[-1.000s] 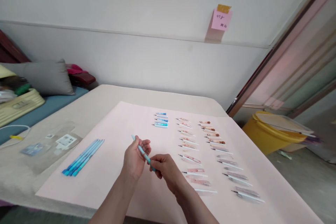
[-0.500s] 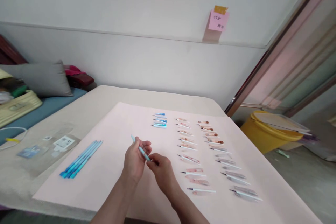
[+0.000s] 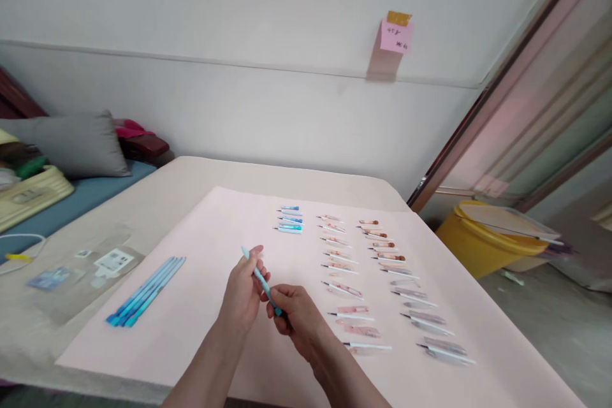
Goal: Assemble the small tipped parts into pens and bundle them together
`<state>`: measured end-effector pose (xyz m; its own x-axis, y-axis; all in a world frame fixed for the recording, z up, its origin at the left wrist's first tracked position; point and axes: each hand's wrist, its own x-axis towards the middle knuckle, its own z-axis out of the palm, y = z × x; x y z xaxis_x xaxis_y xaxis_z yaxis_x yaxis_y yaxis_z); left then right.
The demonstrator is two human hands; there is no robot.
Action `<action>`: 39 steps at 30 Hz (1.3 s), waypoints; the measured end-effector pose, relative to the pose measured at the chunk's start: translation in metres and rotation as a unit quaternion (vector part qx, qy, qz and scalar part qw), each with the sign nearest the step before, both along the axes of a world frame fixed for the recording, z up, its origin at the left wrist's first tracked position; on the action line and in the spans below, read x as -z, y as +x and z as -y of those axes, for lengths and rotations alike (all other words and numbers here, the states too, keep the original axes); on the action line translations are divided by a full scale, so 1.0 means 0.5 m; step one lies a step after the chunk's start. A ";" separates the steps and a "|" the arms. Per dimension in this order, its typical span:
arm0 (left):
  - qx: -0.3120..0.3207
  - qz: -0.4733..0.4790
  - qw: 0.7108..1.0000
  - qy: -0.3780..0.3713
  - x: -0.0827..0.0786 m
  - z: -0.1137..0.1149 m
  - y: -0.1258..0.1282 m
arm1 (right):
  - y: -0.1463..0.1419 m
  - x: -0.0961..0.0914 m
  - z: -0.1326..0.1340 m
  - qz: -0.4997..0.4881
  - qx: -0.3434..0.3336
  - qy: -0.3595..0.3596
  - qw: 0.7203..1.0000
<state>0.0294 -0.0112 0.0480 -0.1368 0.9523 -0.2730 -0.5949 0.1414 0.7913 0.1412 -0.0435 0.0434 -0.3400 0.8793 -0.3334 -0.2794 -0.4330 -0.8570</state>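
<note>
Both hands grip one light blue pen (image 3: 261,278), held tilted above the pink sheet with its narrow end up and to the left. My left hand (image 3: 241,293) is closed around the upper part of the barrel. At the lower, darker blue end, the fingers of my right hand (image 3: 295,309) pinch it. Several similar blue pens (image 3: 150,290) lie side by side to the left. Beyond my hands is a short group of blue pen pieces (image 3: 291,220) with dark-tipped refills.
Pink pen parts with white refills (image 3: 351,315) form a column on the right. Further right lie brown-ended parts (image 3: 391,257) and clear grey ones (image 3: 425,319). A clear plastic bag (image 3: 90,274) rests at left. A yellow bin (image 3: 478,236) stands on the floor beyond the table's right edge.
My right hand has shifted slightly right and down along the pen, and the pen's darker blue end now shows. The left hand's fingers have curled further round the barrel.
</note>
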 end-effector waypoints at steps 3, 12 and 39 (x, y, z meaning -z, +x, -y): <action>-0.013 0.010 1.000 -0.019 0.005 -0.002 -0.002 | -0.002 0.002 0.000 0.003 0.003 0.003 1.000; 0.011 0.022 1.000 -0.008 0.017 -0.012 -0.031 | 0.000 0.008 -0.005 0.057 0.023 0.022 0.998; -0.027 -0.093 0.995 -0.011 0.008 -0.013 -0.032 | -0.002 0.029 -0.020 0.175 0.034 0.072 0.981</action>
<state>0.0132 -0.0045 0.0441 -0.2370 0.9365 -0.2584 -0.4462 0.1314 0.8852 0.1402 -0.0337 0.0291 -0.1662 0.9423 -0.2905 0.0197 -0.2913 -0.9564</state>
